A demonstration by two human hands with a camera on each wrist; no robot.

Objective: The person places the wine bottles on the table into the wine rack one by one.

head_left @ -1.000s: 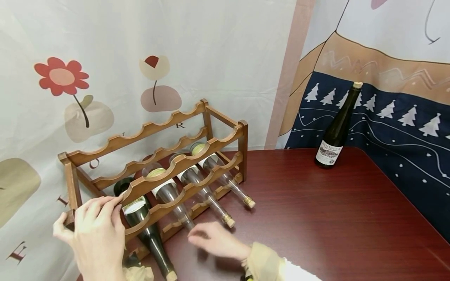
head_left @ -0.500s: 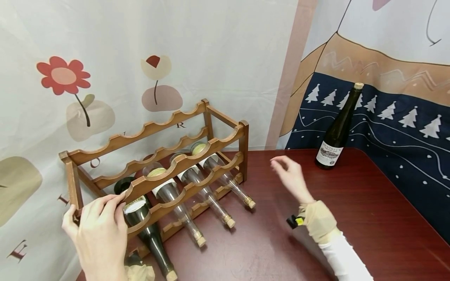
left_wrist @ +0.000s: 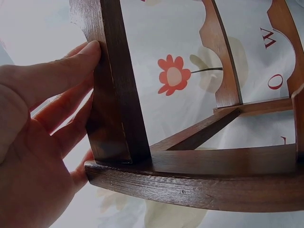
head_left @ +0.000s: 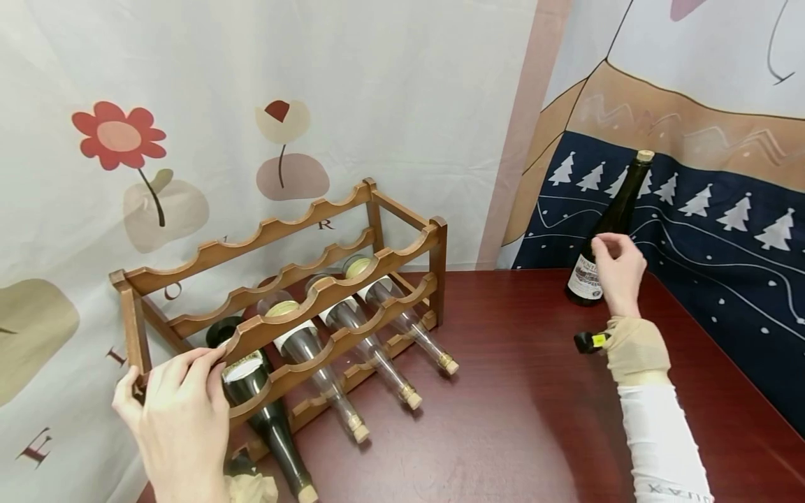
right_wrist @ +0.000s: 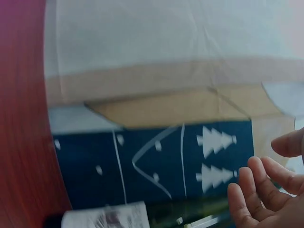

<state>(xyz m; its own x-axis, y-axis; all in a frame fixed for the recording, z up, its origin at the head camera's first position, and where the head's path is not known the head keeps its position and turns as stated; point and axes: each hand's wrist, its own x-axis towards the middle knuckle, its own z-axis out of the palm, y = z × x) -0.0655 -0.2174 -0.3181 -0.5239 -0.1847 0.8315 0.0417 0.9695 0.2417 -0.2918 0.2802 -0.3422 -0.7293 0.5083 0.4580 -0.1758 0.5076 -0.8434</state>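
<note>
My left hand point(head_left: 179, 419) grips the near left corner of a wooden wine rack point(head_left: 434, 269). In the left wrist view its thumb and fingers point(left_wrist: 71, 71) lie along both sides of a dark wooden post point(left_wrist: 118, 85). At the far right a dark green wine bottle point(head_left: 585, 276) with a white label and cork stands upright on the table. My right hand point(head_left: 619, 269) overlaps it in the head view. The right wrist view shows that hand point(right_wrist: 270, 185) with thumb and fingers apart, nothing between them, right beside the bottle point(right_wrist: 190, 209).
The rack's lower level bears a green bottle point(head_left: 277, 429) and several clear bottles, one clear bottle point(head_left: 323, 377) among them, corks toward me. A dark red table point(head_left: 490, 391) lies beneath. Printed curtains point(head_left: 428, 126) stand close behind the rack and at the right.
My right hand has moved from the clear bottles' necks across the table to the standing green bottle. My left hand stays on the rack corner.
</note>
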